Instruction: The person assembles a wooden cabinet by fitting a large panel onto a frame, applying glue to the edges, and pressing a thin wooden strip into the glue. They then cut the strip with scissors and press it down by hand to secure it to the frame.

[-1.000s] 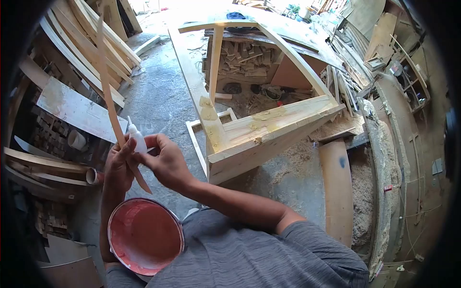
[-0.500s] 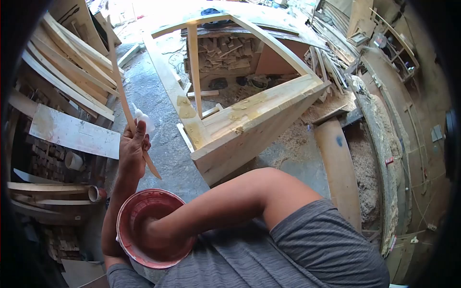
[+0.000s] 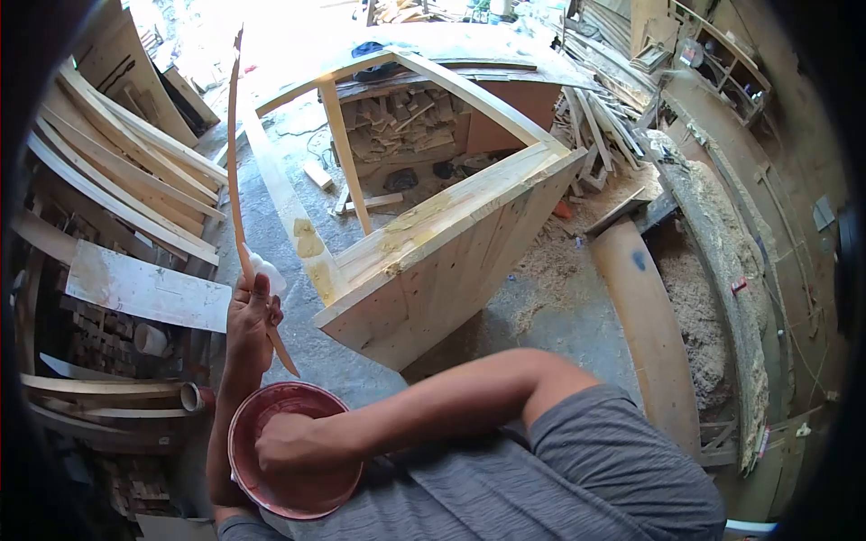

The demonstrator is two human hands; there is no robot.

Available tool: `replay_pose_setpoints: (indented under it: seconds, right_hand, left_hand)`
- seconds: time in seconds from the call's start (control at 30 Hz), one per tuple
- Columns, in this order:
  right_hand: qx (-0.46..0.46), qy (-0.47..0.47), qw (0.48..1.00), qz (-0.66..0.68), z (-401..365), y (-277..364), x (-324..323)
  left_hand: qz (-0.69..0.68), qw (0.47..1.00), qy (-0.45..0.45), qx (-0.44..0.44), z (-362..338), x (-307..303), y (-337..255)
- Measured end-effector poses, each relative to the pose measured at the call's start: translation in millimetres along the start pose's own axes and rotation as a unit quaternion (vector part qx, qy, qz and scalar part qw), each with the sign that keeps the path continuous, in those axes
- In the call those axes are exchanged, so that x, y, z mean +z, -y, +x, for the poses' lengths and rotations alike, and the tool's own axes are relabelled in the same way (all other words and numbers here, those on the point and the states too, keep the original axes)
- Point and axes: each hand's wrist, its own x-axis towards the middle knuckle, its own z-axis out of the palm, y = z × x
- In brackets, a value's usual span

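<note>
1. Daylight entered from the top of the frame. The floor (image 3: 271, 36) there was overexposed to near white, and detail was lost.
2. The upper end of the wooden strip (image 3: 231, 135) stood against that glare, with its edge partly washed out.
3. The wooden frame (image 3: 433, 261) was evenly lit, its near face in mild shade. A soft shadow lay on the ground beneath it.
4. The stacked boards (image 3: 117, 171) at the left and the right margin were dimmer.
5. Fisheye distortion bent straight edges towards the borders, and black vignetting closed the corners.
6. Focus was adequate at the centre. The left hand (image 3: 248, 325) was sharp and the margins were soft.
</note>
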Motion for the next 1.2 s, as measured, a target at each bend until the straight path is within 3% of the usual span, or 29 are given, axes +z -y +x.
replay_pose_setpoints:
  seconds: [0.03,0.1,0.2,0.27,0.33,0.43,0.57,0.7,0.87,0.97,1.07,1.2]
  right_hand:
    - [0.033,-0.02,0.999,0.036,-15.3,1.9,-16.7]
    - [0.051,-0.181,0.978,0.088,-63.9,5.4,-53.8]
    - [0.205,-0.287,0.927,0.13,-158.5,11.8,-123.9]
    - [0.294,-0.427,0.849,0.101,-207.7,-6.9,-136.9]
    - [0.397,-0.497,0.767,0.08,-238.5,-24.4,-145.3]
    - [0.381,-0.516,0.766,-0.039,-249.3,-47.7,-153.1]
    - [0.358,-0.447,0.809,-0.134,-239.2,-59.5,-153.1]
    - [0.371,-0.338,0.82,-0.275,-230.0,-49.3,-145.4]
    - [0.445,-0.16,0.773,-0.423,-212.3,-28.0,-132.3]
    - [0.504,-0.147,0.76,-0.384,-209.0,-15.1,-139.2]
    - [0.5,-0.133,0.759,-0.394,-200.5,-13.5,-123.1]
    - [0.551,-0.112,0.702,-0.437,-199.7,-16.5,-126.0]
  left_hand:
    - [-0.004,1.0,-0.011,0.003,-1.4,3.4,0.6]
    - [-0.015,0.999,-0.038,0.008,-7.7,15.1,3.7]
    - [-0.035,0.995,-0.087,0.018,-15.1,28.1,8.9]
    - [-0.04,0.991,-0.122,0.048,-14.6,40.9,12.7]
    - [-0.045,0.984,-0.152,0.08,-10.9,50.3,20.5]
    - [-0.027,0.976,-0.18,0.121,-5.0,78.9,20.5]
    - [-0.021,0.977,-0.164,0.135,5.9,77.2,24.9]
    - [-0.038,0.979,-0.154,0.127,12.7,61.4,16.0]
    - [-0.036,0.984,-0.139,0.107,28.1,27.9,14.3]
    - [-0.04,0.988,-0.121,0.091,39.1,15.9,10.3]
    - [-0.037,0.991,-0.089,0.093,45.2,13.4,-0.4]
    - [-0.028,0.995,-0.051,0.082,56.1,1.4,1.6]
